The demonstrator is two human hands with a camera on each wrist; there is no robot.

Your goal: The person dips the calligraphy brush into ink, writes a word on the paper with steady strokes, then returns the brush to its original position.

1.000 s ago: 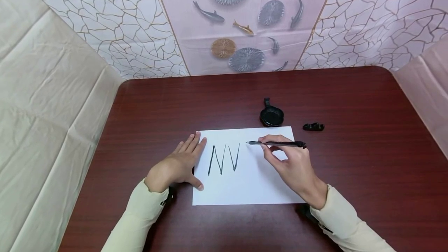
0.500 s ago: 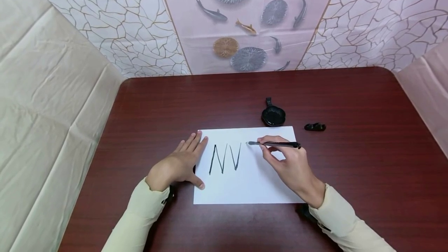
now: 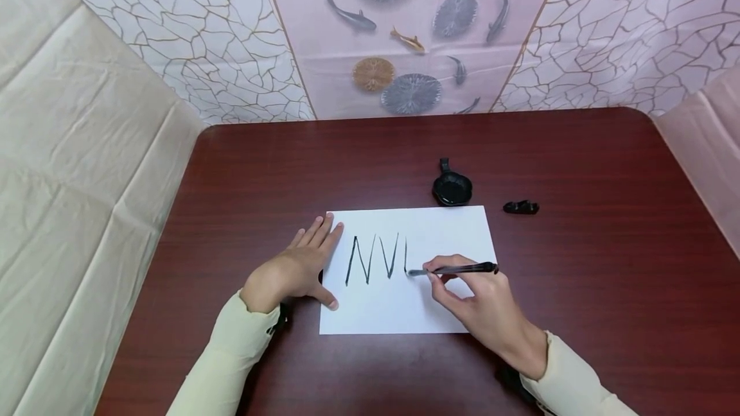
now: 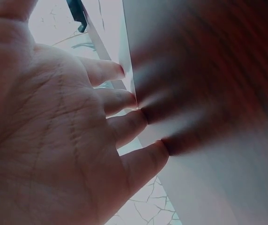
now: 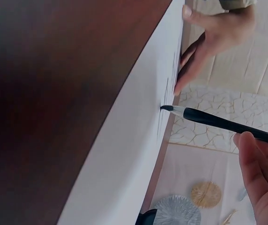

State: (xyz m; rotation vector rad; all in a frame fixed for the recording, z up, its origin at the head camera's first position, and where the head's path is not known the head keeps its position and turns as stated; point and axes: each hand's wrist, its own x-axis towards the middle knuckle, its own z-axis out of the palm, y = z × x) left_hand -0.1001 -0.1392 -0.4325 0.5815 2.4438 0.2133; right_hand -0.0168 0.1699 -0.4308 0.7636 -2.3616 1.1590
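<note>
A sheet of white paper point(image 3: 381, 313) lies on the table, with black strokes like "NV" and a newer upright line on it. My left hand point(image 3: 289, 277) rests at the paper's left edge, fingers straight and spread; its palm and fingertips show in the left wrist view. Between thumb and fingers, my right hand point(image 3: 490, 310) pinches a black-handled paintbrush point(image 3: 465, 269). Dark bristles point(image 5: 167, 108) touch the paper at the foot of the newest line in the right wrist view.
Just behind the paper's far edge stands a small black dish point(image 3: 453, 190) with a short handle. To its right lies a small lumpy black object point(image 3: 521, 207). Patterned cloth point(image 3: 405, 37) hangs behind the dark red-brown table point(image 3: 277, 165).
My right hand has drawn the paintbrush down toward me, leaving a new black line right of the earlier strokes. My left hand has stayed on the paper's edge.
</note>
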